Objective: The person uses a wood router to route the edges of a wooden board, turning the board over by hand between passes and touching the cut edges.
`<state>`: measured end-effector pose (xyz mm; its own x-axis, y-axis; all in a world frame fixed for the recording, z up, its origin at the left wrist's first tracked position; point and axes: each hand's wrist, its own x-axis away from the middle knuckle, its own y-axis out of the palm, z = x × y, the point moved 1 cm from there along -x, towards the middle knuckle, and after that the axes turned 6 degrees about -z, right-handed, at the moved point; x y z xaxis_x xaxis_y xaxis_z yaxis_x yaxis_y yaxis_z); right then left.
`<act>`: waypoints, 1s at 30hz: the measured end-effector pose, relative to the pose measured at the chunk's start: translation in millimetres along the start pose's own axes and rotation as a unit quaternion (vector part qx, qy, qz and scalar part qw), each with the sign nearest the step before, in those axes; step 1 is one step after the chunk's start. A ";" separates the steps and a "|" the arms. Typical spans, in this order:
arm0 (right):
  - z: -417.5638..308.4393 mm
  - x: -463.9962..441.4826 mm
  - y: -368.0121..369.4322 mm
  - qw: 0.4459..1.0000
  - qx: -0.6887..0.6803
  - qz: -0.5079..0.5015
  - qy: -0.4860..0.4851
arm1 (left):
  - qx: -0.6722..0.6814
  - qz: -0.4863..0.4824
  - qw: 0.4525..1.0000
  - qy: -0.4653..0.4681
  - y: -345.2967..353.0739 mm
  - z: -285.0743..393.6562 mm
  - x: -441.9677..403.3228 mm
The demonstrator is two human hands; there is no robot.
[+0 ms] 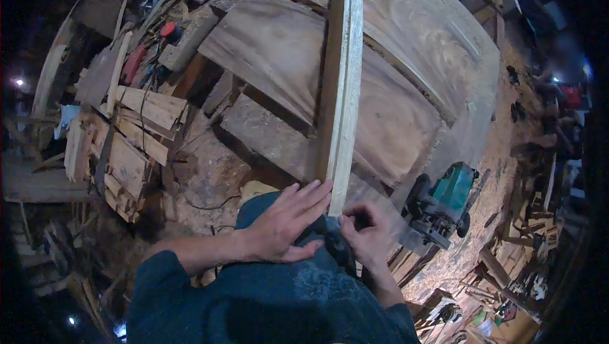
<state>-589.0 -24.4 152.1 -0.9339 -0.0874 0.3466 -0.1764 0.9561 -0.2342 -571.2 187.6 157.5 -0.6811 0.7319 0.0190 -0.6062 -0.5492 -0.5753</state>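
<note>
Left fingers (311, 197): extended, touching wooden strip (347, 103)
Right fingers (368, 209): curled, grip unclear
Wooden strip: crosses near edge of boards (273, 46)

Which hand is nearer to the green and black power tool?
Right. The right hand is left of the tool, apart; the left hand is farther left, by the long pale wooden beam.

The beam (347, 90) is matt wood, the shirt (209, 290) matt cloth.
</note>
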 end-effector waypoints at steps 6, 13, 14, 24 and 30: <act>5.3 4.4 -13.4 1.000 0.000 0.007 0.002 | -0.019 -0.006 1.000 0.007 9.2 8.2 -7.5; 8.8 7.3 -20.5 0.999 -0.036 -0.002 0.008 | -0.027 0.016 1.000 -0.004 16.3 17.6 -11.9; 7.7 7.0 -20.3 0.999 -0.034 -0.004 0.001 | -0.026 0.024 0.999 -0.002 16.4 17.7 -11.5; 2.4 6.8 -14.0 0.999 -0.034 0.004 0.002 | 0.007 0.077 0.997 -0.001 21.6 9.1 -6.6; 13.6 6.5 -18.2 0.997 -0.072 0.036 -0.006 | 0.000 0.050 0.998 0.032 21.8 1.5 -14.4</act>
<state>-596.1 -46.2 146.2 -0.9463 -0.0191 0.3227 -0.0629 0.9900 -0.1260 -575.3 164.5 146.0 -0.7114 0.6969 -0.0908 -0.5358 -0.6214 -0.5717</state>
